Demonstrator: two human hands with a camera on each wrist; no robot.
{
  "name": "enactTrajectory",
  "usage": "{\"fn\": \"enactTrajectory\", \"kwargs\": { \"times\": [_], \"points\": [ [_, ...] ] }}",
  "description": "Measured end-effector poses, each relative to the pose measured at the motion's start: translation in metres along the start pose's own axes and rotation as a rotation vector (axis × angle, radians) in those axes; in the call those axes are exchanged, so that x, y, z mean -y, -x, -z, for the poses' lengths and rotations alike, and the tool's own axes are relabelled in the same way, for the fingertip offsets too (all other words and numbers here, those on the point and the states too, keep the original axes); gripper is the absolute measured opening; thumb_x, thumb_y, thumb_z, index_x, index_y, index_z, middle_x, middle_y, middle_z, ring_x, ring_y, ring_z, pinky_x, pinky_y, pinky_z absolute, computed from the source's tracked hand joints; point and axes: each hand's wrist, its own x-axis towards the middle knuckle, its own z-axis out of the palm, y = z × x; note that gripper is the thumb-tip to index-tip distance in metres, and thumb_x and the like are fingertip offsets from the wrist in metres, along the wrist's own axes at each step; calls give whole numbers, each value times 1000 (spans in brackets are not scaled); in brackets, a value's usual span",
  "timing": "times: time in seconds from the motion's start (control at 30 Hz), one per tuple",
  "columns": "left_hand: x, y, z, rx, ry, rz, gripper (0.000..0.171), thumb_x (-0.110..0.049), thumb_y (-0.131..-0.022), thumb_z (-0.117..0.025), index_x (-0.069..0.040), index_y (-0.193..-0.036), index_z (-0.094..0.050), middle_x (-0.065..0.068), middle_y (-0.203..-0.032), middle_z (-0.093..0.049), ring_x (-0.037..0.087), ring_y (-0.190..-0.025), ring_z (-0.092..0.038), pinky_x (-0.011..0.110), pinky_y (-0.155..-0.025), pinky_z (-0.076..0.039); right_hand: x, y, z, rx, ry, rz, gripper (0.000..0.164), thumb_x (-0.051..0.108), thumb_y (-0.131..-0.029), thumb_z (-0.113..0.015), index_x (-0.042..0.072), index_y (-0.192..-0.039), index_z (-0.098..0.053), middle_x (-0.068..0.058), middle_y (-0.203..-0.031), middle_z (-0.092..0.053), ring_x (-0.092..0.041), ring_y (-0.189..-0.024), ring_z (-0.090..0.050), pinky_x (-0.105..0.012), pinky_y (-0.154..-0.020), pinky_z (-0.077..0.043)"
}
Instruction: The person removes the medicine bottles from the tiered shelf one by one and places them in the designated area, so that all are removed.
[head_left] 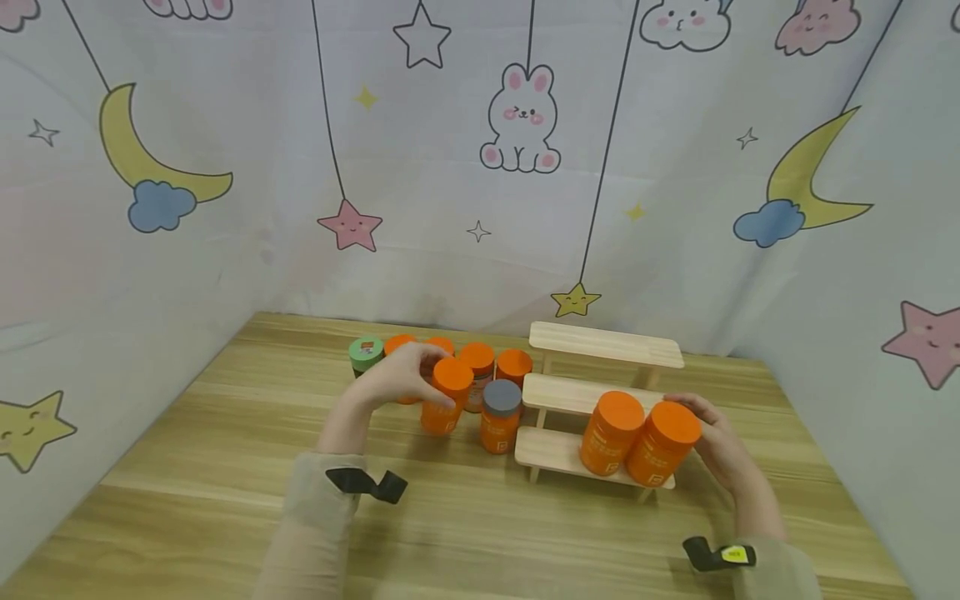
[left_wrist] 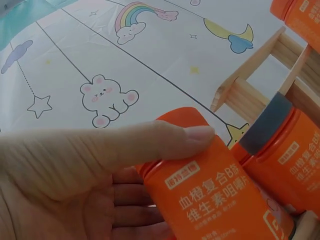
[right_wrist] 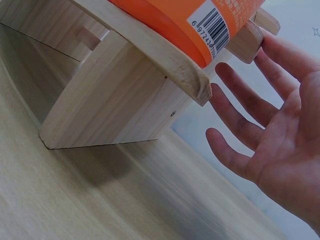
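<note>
My left hand [head_left: 401, 375] grips an orange jar [head_left: 442, 417] with an orange lid, left of the wooden stand. In the left wrist view, the thumb lies across the lid edge of that labelled jar [left_wrist: 215, 200]. Beside it is an orange jar with a grey lid [head_left: 501, 421]. Two orange jars, a left one [head_left: 611, 437] and a right one [head_left: 660, 450], sit on the bottom step of the three-tier stand [head_left: 551, 450]. My right hand [head_left: 716, 442], fingers loosely bent, holds nothing beside the stand's right end. Its fingertips lie near the step edges; contact cannot be told.
Behind my left hand stand several more jars: a green-lidded one [head_left: 366, 354] and orange-lidded ones [head_left: 477, 358]. The stand's top tier [head_left: 607, 346] is at the back. A printed curtain [head_left: 450, 275] hangs behind the wooden table [head_left: 465, 525].
</note>
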Motion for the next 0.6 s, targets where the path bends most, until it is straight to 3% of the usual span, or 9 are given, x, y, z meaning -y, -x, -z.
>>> {"fn": "enactTrajectory", "kwargs": {
  "times": [0.17,0.6],
  "points": [
    [2,-3,-4,13,-93,36,56,-16,-69,-88,-5,-119,-64,6,-113,-69,18,-98,-62,34,-90,-53,0,1,0,-3,8,-11,47,-3,-101,-35,30,-120,-63,18,-114,-65,1,-106,-58,-15,-88,-41],
    [5,-12,-16,12,-191,18,49,-10,-66,-87,-5,-110,-67,4,-105,-69,17,-95,-61,35,-89,-53,-1,0,1,-2,14,4,48,-4,-101,-34,29,-121,-63,18,-114,-65,1,-107,-58,-14,-89,-41]
  ]
}}
